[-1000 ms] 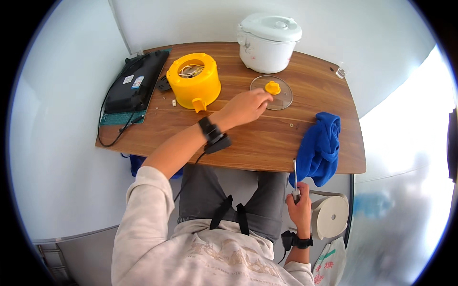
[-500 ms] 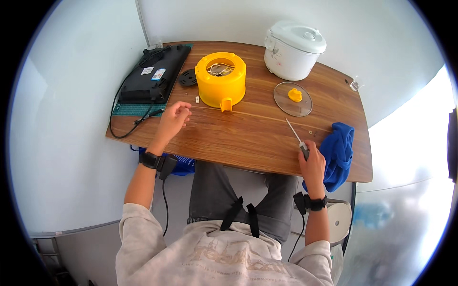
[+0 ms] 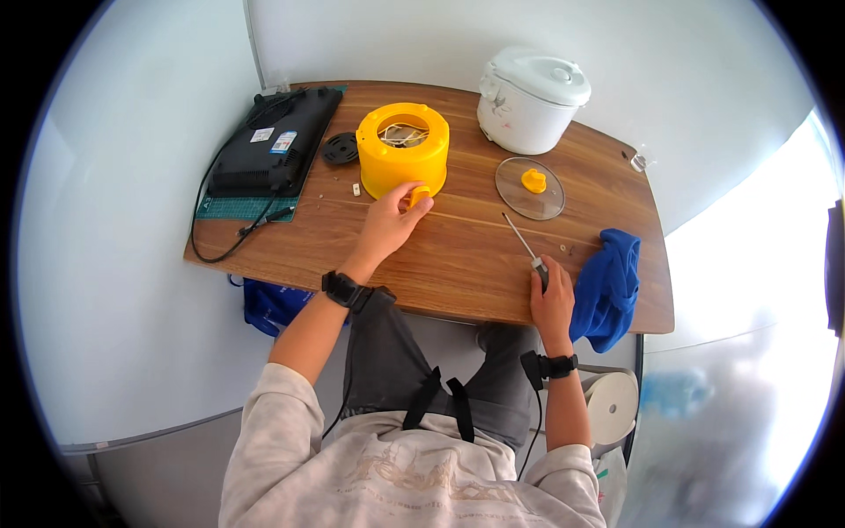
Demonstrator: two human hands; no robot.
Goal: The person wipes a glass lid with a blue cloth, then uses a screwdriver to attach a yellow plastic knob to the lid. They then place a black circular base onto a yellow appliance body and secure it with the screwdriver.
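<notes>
A yellow round plastic appliance housing (image 3: 403,165) stands on the wooden table, its open ring end up, with pale wires showing inside. My left hand (image 3: 394,216) is closed around the short yellow handle (image 3: 421,194) at its near side. In my right hand (image 3: 552,295) is a screwdriver (image 3: 523,236) with a grey handle, its shaft pointing away to the far left. That hand is at the table's right front, beside a crumpled blue cloth (image 3: 607,286). Beyond the screwdriver tip lies a glass lid (image 3: 530,202) with a yellow knob.
A white rice cooker (image 3: 528,110) stands at the back right. On the left, a black flat appliance (image 3: 271,145) with a cord lies on a green cutting mat (image 3: 233,207). A black slotted disc (image 3: 340,148) and a small white piece (image 3: 356,189) lie beside the housing.
My left hand has moved right from beside the housing and taken hold of its handle. My right hand still holds the screwdriver, having shifted only slightly.
</notes>
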